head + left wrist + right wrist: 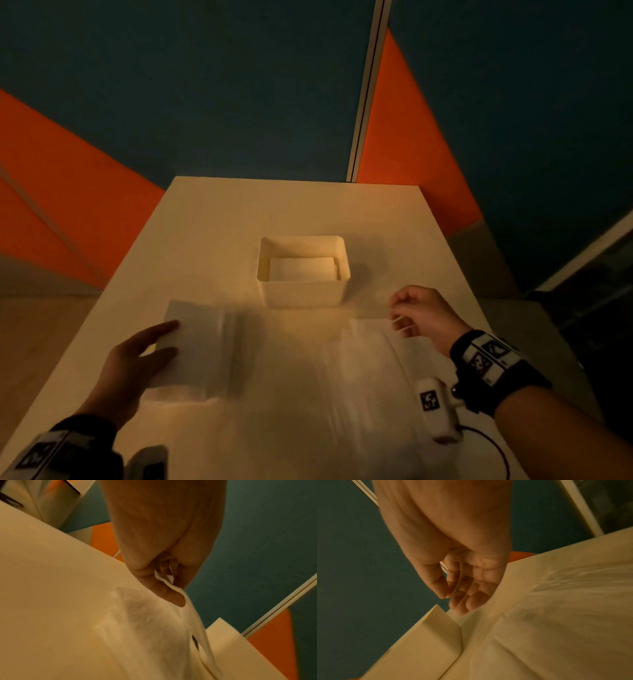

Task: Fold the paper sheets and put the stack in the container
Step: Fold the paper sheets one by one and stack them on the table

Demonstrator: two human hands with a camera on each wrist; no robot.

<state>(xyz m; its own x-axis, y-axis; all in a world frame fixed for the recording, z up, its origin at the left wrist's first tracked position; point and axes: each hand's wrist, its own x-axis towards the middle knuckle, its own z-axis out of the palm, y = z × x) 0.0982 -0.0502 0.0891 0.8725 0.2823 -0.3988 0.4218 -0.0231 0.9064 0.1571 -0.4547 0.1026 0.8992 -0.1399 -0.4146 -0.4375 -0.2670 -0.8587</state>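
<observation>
A white container stands mid-table with folded paper lying inside. In front of it lies a large thin paper sheet, blurred. My left hand pinches a far corner of this sheet between thumb and forefinger and lifts it. In the head view that pinching hand appears on the picture's right side. A folded sheet lies on the picture's left. There my right hand rests at its edge with straight fingers. The right wrist view shows this hand relaxed and holding nothing.
The cream table ends close beside both hands and just behind the container. Teal and orange partition walls stand behind it. A white wrist camera pod with a black cable hangs by the forearm.
</observation>
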